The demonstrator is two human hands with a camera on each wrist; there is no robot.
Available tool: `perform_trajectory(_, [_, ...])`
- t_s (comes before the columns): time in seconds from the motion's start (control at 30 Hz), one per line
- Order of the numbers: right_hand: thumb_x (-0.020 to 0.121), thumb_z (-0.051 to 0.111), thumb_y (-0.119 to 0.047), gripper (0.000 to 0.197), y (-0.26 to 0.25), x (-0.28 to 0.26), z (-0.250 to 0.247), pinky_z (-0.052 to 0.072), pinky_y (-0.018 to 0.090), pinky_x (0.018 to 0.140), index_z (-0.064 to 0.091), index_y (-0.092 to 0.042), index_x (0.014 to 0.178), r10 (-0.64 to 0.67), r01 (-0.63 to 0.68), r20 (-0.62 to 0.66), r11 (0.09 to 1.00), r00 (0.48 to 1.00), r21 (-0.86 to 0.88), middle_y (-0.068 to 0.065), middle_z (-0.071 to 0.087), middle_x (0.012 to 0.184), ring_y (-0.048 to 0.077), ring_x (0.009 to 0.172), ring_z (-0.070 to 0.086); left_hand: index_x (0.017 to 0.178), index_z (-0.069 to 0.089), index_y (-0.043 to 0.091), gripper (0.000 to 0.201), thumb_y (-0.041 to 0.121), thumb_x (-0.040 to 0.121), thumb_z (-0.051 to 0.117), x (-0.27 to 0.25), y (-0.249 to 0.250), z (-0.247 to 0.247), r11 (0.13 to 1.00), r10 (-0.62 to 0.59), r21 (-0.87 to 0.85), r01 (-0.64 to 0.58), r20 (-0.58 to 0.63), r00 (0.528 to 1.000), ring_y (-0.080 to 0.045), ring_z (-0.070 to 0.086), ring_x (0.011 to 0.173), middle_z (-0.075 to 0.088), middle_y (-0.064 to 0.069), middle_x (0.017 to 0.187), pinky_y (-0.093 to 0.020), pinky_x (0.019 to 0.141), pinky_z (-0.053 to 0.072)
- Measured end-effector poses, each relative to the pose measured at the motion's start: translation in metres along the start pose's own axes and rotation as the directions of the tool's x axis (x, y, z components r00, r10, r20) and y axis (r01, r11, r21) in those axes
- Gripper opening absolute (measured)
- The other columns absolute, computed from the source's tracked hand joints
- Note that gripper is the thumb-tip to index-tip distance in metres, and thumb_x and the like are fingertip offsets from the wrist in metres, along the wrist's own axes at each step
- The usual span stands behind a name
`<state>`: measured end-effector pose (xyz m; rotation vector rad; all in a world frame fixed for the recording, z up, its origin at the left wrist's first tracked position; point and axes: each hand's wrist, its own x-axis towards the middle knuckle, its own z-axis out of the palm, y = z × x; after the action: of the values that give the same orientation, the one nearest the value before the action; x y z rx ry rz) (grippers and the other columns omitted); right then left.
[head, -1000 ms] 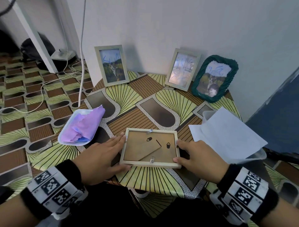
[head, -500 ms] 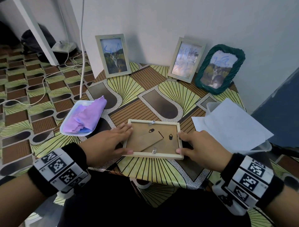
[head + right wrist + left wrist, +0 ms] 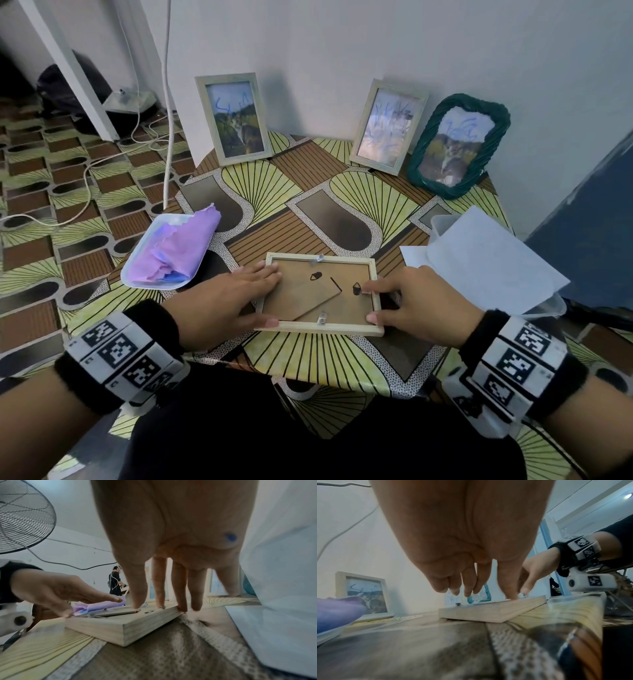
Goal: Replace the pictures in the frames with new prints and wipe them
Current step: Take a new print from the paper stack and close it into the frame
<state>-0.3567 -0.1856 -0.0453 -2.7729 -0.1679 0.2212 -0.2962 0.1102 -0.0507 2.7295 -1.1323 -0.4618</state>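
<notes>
Pale wooden picture frame (image 3: pixel 322 294) lies face down near the front edge of the patterned worktop (image 3: pixel 346 212), brown backing board up. Left hand (image 3: pixel 222 305) rests flat with straight fingers on its left side, steadying it. Right hand (image 3: pixel 414 301) presses a fingertip at the small metal clip (image 3: pixel 365 292) on the right rail. Judgement: swivel each clip clear of the board while holding the frame down; lift the board only after all are freed.
</notes>
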Motion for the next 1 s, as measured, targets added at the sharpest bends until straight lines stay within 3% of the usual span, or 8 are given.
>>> perform_trajectory(0.13, [0.084, 0.070, -0.046, 0.031, 0.003, 0.009, -0.002, 0.048, 0.025, 0.078, 0.075, -0.030, 0.110, 0.041, -0.024, -0.136, 0.992, 0.990, 0.125, -0.010, 0.072, 0.100, 0.007, 0.090, 0.062, 0.155, -0.006, 0.027, 0.079, 0.059, 0.096, 0.036, -0.002, 0.010, 0.003, 0.994, 0.110, -0.001, -0.110, -0.016, 0.994, 0.005, -0.025, 0.142, -0.015, 0.016, 0.160, -0.008, 0.110, -0.017])
perform_trajectory(0.2, [0.089, 0.065, -0.041, 0.036, 0.002, 0.015, -0.003, 0.048, 0.021, 0.083, 0.070, -0.025, 0.121, 0.079, -0.039, -0.210, 0.981, 0.974, 0.191, -0.009, 0.072, 0.099, 0.005, 0.090, 0.063, 0.155, -0.010, 0.025, 0.081, 0.060, 0.096, 0.033, 0.000, 0.016, 0.005, 0.990, 0.137, 0.022, -0.137, -0.003, 0.991, 0.005, -0.028, 0.141, -0.020, 0.013, 0.159, -0.009, 0.110, -0.019])
perform_trajectory(0.37, [0.100, 0.047, -0.044, 0.050, -0.001, 0.027, -0.006, 0.041, 0.029, 0.100, 0.045, -0.019, 0.143, 0.036, -0.039, 0.037, 0.995, 0.999, 0.087, 0.002, 0.054, 0.142, 0.020, 0.124, 0.054, 0.153, -0.018, 0.020, 0.084, 0.063, 0.096, 0.026, 0.007, 0.020, 0.011, 0.974, 0.104, 0.198, -0.112, 0.050, 0.993, -0.009, -0.028, 0.145, -0.024, 0.003, 0.160, -0.017, 0.112, -0.020])
perform_trajectory(0.57, [0.104, 0.035, -0.044, 0.052, -0.006, 0.028, 0.000, 0.040, 0.031, 0.094, 0.035, -0.012, 0.144, 0.022, -0.023, 0.127, 1.000, 0.992, 0.005, 0.008, 0.048, 0.146, 0.026, 0.117, 0.055, 0.156, -0.008, 0.019, 0.083, 0.063, 0.096, 0.028, 0.009, 0.020, 0.010, 0.953, 0.102, 0.282, -0.109, 0.039, 0.994, -0.010, -0.011, 0.150, -0.007, 0.004, 0.164, -0.024, 0.121, -0.001])
perform_trajectory(0.73, [0.103, 0.039, -0.043, 0.033, -0.004, 0.024, -0.003, 0.047, 0.044, 0.091, 0.057, -0.018, 0.113, 0.005, -0.014, 0.064, 0.990, 0.998, 0.137, 0.005, 0.066, 0.105, 0.022, 0.098, 0.060, 0.157, -0.001, 0.017, 0.072, 0.056, 0.101, 0.020, 0.004, 0.019, 0.010, 0.932, 0.151, 0.336, -0.139, -0.011, 0.988, -0.011, -0.005, 0.151, 0.001, 0.004, 0.165, -0.022, 0.120, -0.003])
perform_trajectory(0.83, [0.102, 0.039, -0.047, 0.045, -0.003, 0.021, -0.006, 0.049, 0.037, 0.077, 0.068, -0.013, 0.096, 0.036, -0.035, 0.002, 0.963, 0.999, 0.267, -0.003, 0.066, 0.079, 0.016, 0.080, 0.060, 0.157, 0.008, 0.018, 0.067, 0.052, 0.100, 0.020, -0.004, 0.016, 0.005, 0.964, 0.184, 0.206, -0.166, -0.069, 0.981, -0.008, -0.001, 0.151, 0.008, 0.005, 0.164, -0.019, 0.119, -0.009])
perform_trajectory(0.9, [0.100, 0.039, -0.053, 0.057, -0.001, 0.021, -0.008, 0.038, 0.031, 0.060, 0.070, -0.006, 0.090, 0.126, -0.096, -0.051, 0.914, 0.991, 0.395, -0.008, 0.053, 0.061, 0.012, 0.060, 0.049, 0.155, 0.023, 0.019, 0.062, 0.049, 0.101, 0.026, -0.009, 0.014, -0.003, 0.979, 0.198, 0.076, -0.187, -0.166, 0.966, -0.006, 0.013, 0.149, 0.022, 0.005, 0.160, -0.020, 0.121, 0.003])
perform_trajectory(1.0, [0.099, 0.045, -0.050, 0.054, 0.000, 0.019, -0.011, 0.034, 0.035, 0.059, 0.072, -0.004, 0.092, 0.258, -0.144, -0.043, 0.660, 0.965, 0.737, 0.009, 0.062, 0.074, 0.023, 0.065, 0.047, 0.145, 0.047, 0.018, 0.054, 0.048, 0.102, 0.037, -0.014, 0.013, -0.013, 0.971, 0.200, -0.060, -0.231, -0.325, 0.924, -0.011, 0.047, 0.135, 0.051, 0.003, 0.146, -0.028, 0.113, 0.037])
